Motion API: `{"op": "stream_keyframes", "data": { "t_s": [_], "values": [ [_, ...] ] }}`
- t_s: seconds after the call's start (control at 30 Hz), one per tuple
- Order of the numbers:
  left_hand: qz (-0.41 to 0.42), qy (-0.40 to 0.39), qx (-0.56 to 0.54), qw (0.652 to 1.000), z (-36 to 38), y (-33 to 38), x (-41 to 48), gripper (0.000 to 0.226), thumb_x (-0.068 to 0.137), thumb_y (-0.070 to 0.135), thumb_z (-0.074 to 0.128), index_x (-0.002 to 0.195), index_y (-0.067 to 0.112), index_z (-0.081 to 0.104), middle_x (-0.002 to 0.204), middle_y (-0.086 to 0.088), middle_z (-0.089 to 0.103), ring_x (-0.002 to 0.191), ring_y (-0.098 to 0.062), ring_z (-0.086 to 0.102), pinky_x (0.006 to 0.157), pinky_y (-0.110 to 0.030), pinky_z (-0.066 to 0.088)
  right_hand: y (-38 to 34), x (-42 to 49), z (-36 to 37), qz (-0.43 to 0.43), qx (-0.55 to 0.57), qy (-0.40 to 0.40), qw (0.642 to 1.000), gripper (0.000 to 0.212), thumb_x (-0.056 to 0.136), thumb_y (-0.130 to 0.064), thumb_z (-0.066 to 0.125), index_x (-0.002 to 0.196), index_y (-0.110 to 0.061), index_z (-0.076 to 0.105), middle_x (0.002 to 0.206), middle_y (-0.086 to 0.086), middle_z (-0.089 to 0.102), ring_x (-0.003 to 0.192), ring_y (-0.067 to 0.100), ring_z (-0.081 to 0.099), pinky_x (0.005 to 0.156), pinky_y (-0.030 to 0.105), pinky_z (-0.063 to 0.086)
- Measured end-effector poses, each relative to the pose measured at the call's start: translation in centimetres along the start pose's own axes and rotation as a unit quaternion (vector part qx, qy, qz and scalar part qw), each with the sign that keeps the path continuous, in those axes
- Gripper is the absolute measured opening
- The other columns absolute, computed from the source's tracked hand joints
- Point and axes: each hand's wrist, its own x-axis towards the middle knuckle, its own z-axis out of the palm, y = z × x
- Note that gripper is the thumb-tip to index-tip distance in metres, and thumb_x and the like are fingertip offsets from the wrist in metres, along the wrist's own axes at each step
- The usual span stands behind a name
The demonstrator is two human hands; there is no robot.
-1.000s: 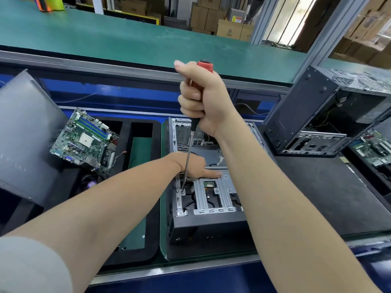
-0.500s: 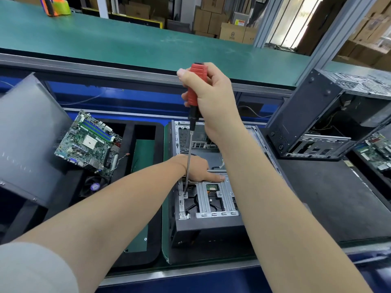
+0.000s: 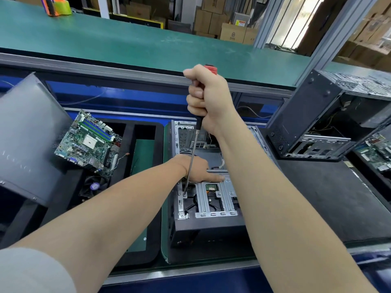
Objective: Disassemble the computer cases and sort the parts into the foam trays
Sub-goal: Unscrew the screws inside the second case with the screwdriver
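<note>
right hand [image 3: 208,98]: my fist is wrapped round the red-and-black handle of the screwdriver [image 3: 193,157], shaft pointing down.
left hand [image 3: 196,168]: lies inside the computer case [image 3: 211,227], index finger straight, pressing the drive cage [image 3: 213,200]; holds nothing.
screwdriver tip: on a screw [image 3: 184,194] at the cage's left rail.
computer case: open, top up, just right of the foam tray [image 3: 129,132].
foam tray: motherboard [image 3: 88,142] tilted over the far-left compartment, fan [image 3: 94,187] in front of it.
second case [image 3: 306,115]: right side, tipped, well apart.
</note>
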Motion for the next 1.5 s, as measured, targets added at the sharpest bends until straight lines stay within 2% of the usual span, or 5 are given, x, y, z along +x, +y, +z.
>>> {"op": "stream_keyframes", "data": {
  "t_s": [0.27, 0.77, 0.97, 1.23, 1.5],
  "values": [
    [-0.083, 0.085, -0.058, 0.991, 1.6, -0.2, 0.7, 0.061, 0.090, 0.079, 0.042, 0.087, 0.021, 0.062, 0.073, 0.006, 0.055, 0.079, -0.020, 0.055, 0.075, -0.033, 0.040, 0.3, 0.3, -1.8, 0.003, 0.139, -0.289, 0.947, 0.023, 0.100, -0.011, 0.047, 0.080, -0.019, 0.040, 0.052, -0.006, 0.031, 0.037, 0.006, 0.020, 0.036, 0.017, 0.015],
    [-0.058, 0.036, -0.036, 0.997, 1.1, -1.2, 0.1, 0.048, 0.101, 0.047, 0.025, 0.066, 0.018, 0.042, 0.072, 0.003, 0.047, 0.077, -0.022, 0.049, 0.079, -0.041, 0.047, 0.9, -0.5, 1.6, -0.088, -0.125, 0.293, 0.944, 0.038, 0.085, -0.026, 0.071, 0.063, -0.022, 0.041, 0.051, -0.013, 0.043, 0.049, 0.009, 0.038, 0.054, 0.029, 0.038],
    [-0.003, 0.047, 0.008, 0.999, 1.1, -0.6, 0.9, 0.099, 0.058, 0.102, 0.000, 0.092, 0.035, 0.064, 0.073, -0.002, 0.057, 0.074, -0.024, 0.057, 0.064, -0.033, 0.044, 0.5, 0.7, -0.9, -0.002, 0.032, -0.052, 0.998, 0.037, 0.100, -0.018, 0.063, 0.068, -0.020, 0.045, 0.051, -0.006, 0.031, 0.040, 0.010, 0.020, 0.038, 0.021, 0.018],
    [-0.002, 0.062, 0.020, 0.998, 0.9, -0.5, 0.3, 0.105, 0.049, 0.110, 0.002, 0.077, 0.026, 0.059, 0.070, -0.001, 0.056, 0.071, -0.024, 0.058, 0.070, -0.036, 0.046, 1.2, 0.9, -2.7, 0.027, 0.241, -0.392, 0.887, 0.029, 0.093, -0.018, 0.076, 0.085, -0.015, 0.048, 0.053, -0.006, 0.032, 0.037, 0.005, 0.025, 0.036, 0.018, 0.015],
    [-0.021, 0.030, -0.016, 0.999, 0.6, -0.3, -0.4, 0.095, 0.069, 0.094, 0.013, 0.082, 0.015, 0.063, 0.082, -0.003, 0.064, 0.073, -0.021, 0.059, 0.071, -0.035, 0.050, 1.1, -0.8, 0.3, -0.125, -0.004, -0.047, 0.991, 0.022, 0.102, -0.021, 0.068, 0.101, -0.010, 0.049, 0.085, 0.008, 0.064, 0.064, 0.021, 0.058, 0.065, 0.034, 0.054]
  ]
}}
